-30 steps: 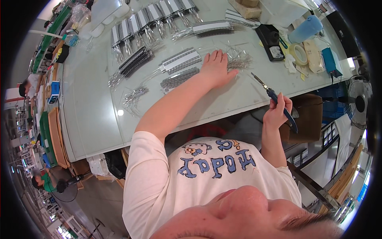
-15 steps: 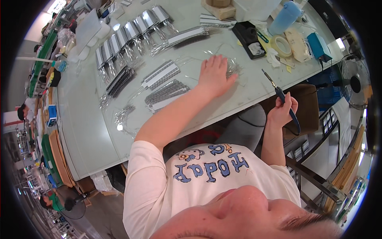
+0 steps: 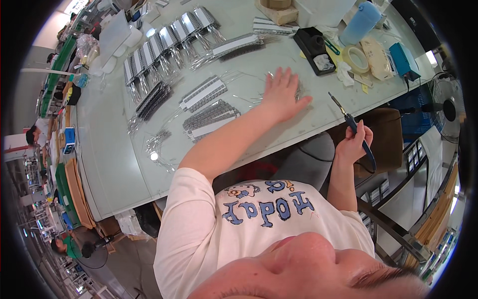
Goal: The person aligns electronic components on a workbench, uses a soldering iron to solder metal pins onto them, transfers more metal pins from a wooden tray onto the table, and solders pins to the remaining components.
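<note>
My left hand (image 3: 283,97) lies palm down on the table with its fingers spread. Beneath and around it are thin silvery wire pieces (image 3: 259,97), partly hidden by the fingers. In my right hand (image 3: 352,143), beyond the table's front edge, is a dark blue soldering iron (image 3: 351,122), its metal tip angled up and to the left. Left of my left hand lie two stacks of grey-and-white strips, a smaller stack (image 3: 204,93) and a larger stack (image 3: 211,121) close to my forearm. Thin leads stick out from the strips.
A row of grey-and-white strips (image 3: 167,40) stretches along the far left. At the back right are a black soldering-iron stand (image 3: 312,47), a tape roll (image 3: 355,60), a blue bottle (image 3: 359,22) and a teal box (image 3: 404,61). A fan (image 3: 445,104) stands right of the table.
My left hand has slid slightly right across the wires, its fingers still spread. The right hand keeps hold of the soldering iron with little movement. The whole view has shifted a little.
</note>
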The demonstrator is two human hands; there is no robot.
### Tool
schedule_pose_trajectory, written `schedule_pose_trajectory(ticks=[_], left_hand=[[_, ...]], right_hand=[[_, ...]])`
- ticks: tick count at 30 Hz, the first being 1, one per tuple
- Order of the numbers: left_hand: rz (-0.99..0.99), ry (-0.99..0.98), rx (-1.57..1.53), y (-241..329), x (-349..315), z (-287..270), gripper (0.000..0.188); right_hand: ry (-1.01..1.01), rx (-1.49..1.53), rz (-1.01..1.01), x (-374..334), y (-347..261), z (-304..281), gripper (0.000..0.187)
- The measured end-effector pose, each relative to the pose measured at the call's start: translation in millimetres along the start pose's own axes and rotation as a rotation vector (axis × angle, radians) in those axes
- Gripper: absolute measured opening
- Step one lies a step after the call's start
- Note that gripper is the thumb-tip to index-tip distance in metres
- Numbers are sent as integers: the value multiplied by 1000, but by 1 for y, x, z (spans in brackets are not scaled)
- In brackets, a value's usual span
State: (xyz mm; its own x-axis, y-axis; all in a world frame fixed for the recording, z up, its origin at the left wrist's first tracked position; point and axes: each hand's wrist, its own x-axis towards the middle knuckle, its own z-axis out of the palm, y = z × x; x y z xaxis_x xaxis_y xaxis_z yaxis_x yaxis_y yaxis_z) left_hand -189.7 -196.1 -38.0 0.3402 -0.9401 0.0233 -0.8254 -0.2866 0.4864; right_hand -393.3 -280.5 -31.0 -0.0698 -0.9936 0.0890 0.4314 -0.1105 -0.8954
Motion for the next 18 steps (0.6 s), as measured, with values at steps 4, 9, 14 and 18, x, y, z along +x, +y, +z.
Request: schedule_pose_trajectory(ticks=[4,9,14,18], left_hand=[[-234,87,170,-22,-8,-17,86],[-51,4,39,-23,-19,-5,88],[27,54,41,-3,-27,-8,87],[-308,156,187,-14,-13,-25,88]], right_hand=[[-53,38,-19,-5,-4,9,16],[-64,25,-11,-9,-4,5,14],[-53,24,-43,-16,-14,11,16],[-77,6,-59,-16,-19,8,14]])
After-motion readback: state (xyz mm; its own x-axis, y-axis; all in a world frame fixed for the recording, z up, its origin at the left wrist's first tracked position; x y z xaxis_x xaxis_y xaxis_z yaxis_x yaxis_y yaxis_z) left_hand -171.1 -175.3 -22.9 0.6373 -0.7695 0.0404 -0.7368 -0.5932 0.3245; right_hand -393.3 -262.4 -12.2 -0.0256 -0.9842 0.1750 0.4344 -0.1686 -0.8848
